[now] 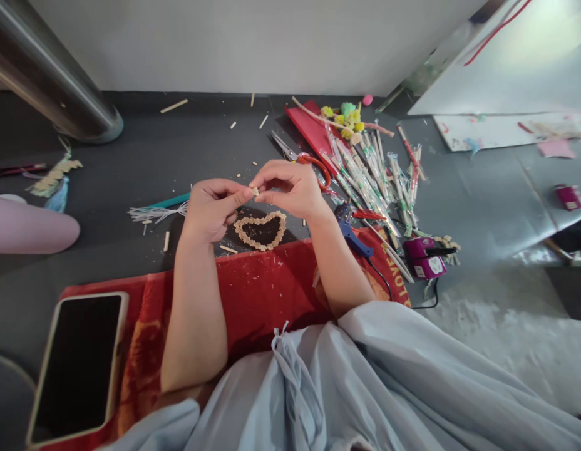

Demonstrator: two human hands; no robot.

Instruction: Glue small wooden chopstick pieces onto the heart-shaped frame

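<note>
Both my hands meet above the dark floor, pinching one tiny beige piece [255, 191] between their fingertips. My left hand [213, 207] is curled closed on it from the left. My right hand [293, 186] pinches it from the right. Just below them lies a heart outline [261, 229] made of small beige pieces, at the far edge of a red cloth [267, 294]. My forearms rest across that cloth.
A phone [77, 366] lies at the lower left. Red-handled scissors [304, 158], a blue glue gun [351, 232], a pile of wrapped sticks [370, 181], a purple sharpener-like box [424, 257] and pompoms [344, 119] lie to the right. A metal post [51, 81] stands far left.
</note>
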